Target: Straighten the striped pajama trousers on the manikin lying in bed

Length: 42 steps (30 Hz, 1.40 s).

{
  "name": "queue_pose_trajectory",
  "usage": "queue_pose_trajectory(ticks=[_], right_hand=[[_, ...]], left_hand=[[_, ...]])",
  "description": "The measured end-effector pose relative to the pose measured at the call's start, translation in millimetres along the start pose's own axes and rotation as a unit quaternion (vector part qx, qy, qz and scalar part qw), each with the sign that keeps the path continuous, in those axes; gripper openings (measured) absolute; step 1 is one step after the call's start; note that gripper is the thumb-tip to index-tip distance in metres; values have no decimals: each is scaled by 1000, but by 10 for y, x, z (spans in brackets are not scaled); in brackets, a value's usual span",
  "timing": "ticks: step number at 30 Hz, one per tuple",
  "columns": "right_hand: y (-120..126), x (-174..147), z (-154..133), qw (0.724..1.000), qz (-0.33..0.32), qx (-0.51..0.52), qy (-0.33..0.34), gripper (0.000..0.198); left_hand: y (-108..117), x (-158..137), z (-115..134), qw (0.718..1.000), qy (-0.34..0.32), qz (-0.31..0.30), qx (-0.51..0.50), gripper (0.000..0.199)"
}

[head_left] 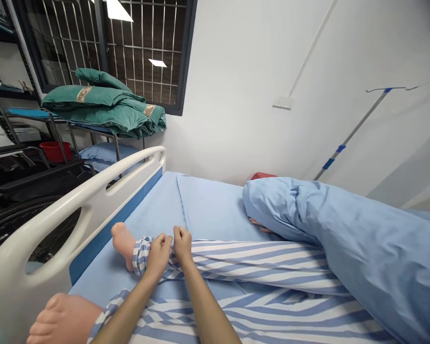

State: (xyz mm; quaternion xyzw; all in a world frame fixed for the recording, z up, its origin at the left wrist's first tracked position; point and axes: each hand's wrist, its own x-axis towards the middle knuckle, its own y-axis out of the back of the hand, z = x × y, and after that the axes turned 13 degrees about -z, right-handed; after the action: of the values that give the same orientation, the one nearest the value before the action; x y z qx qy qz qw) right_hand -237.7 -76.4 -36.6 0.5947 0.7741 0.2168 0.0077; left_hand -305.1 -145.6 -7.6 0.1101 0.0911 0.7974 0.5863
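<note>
Blue-and-white striped trousers point(258, 258) clothe two legs lying on the bed, with the hem bunched at the far ankle. My left hand point(159, 255) is closed at the far trouser leg, just above that hem, fingers pinched on the cloth. Right beside it, my right hand point(182, 243) is also closed, gripping the same leg a little higher up. The far bare foot point(123, 243) points up past my left hand. Nearer to me rests the other bare foot point(64, 317), smooth and mannequin-like. My forearms cross over the near leg.
A cream bed end board point(89, 196) stands to the left. A light blue quilt point(372, 239) is folded back over the upper legs at right. An IV pole point(354, 129) leans behind it. Green bedding point(107, 105) lies under the window; a wheelchair point(39, 186) stands beyond the board.
</note>
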Motion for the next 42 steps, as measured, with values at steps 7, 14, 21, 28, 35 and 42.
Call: queue_pose_trajectory(ticks=[7, 14, 21, 28, 35, 42], right_hand=[[0, 24, -50, 998, -29, -49, -3, 38], [38, -156, -316, 998, -14, -57, 19, 34], [151, -1067, -592, 997, -61, -18, 31, 36], [308, -1538, -992, 1000, -9, 28, 11, 38], [-92, -1709, -1017, 1000, 1, -1, 5, 39], [-241, -1820, -788, 997, 22, -75, -17, 42]], left_hand=[[14, -873, -173, 995, 51, -45, -76, 38], [50, -1085, -269, 991, 33, -43, 123, 29], [241, -1255, -169, 947, 0, -55, 317, 22], [288, -1291, -118, 924, 4, -64, 376, 25], [362, -1289, -357, 925, -23, -32, 378, 30], [358, -1284, -391, 942, -20, -39, 332, 31]])
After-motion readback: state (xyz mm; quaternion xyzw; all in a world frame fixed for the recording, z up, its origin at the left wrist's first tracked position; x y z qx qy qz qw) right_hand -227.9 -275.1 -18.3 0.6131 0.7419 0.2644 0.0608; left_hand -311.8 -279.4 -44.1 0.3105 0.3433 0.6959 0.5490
